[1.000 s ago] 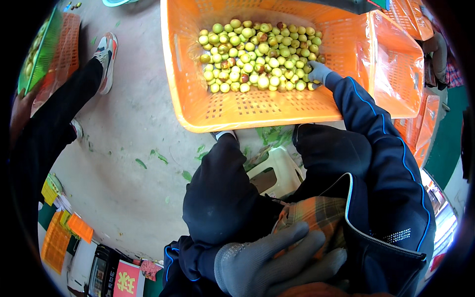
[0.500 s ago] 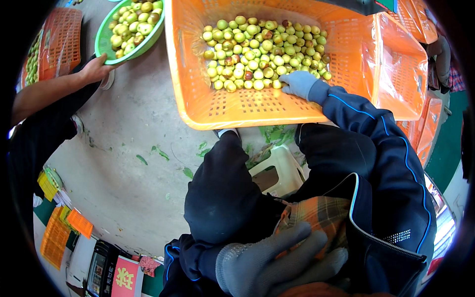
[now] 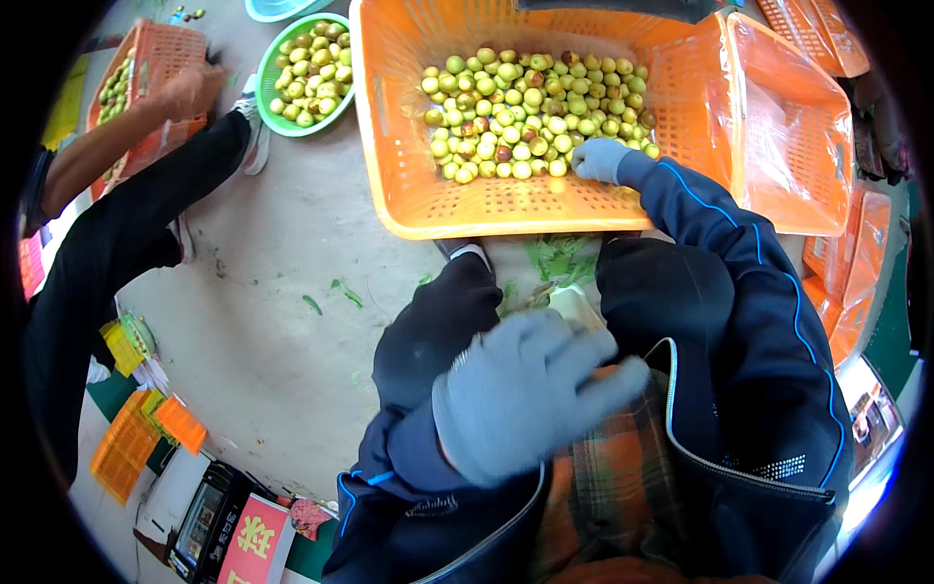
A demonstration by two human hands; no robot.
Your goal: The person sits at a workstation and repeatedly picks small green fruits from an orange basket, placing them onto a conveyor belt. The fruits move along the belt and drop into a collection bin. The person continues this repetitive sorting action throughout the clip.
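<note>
- Right hand [image 3: 599,159], in a gray knit glove: its fingers bend down at the near edge of the heap of fruits; whether it grasps one I cannot tell.
- Fruits [image 3: 530,107]: small, round and smooth-skinned, yellow-green with some brown-red patches, spread mostly to the left of and beyond the right hand.
- Orange crate [image 3: 506,209]: rigid plastic with rows of slots, lined with glossy, wrinkled clear film; its walls surround the fruits and the right hand.
- Left hand [image 3: 516,389]: same gray glove, blurred, released with fingers apart, well nearer the body than the right hand, above the lap.
- Green basket [image 3: 268,83]: a round plastic bowl shape full of similar fruit, well left of the right hand.
- Leaves [image 3: 559,255]: flat, green, scattered on the floor between the two hands.
</note>
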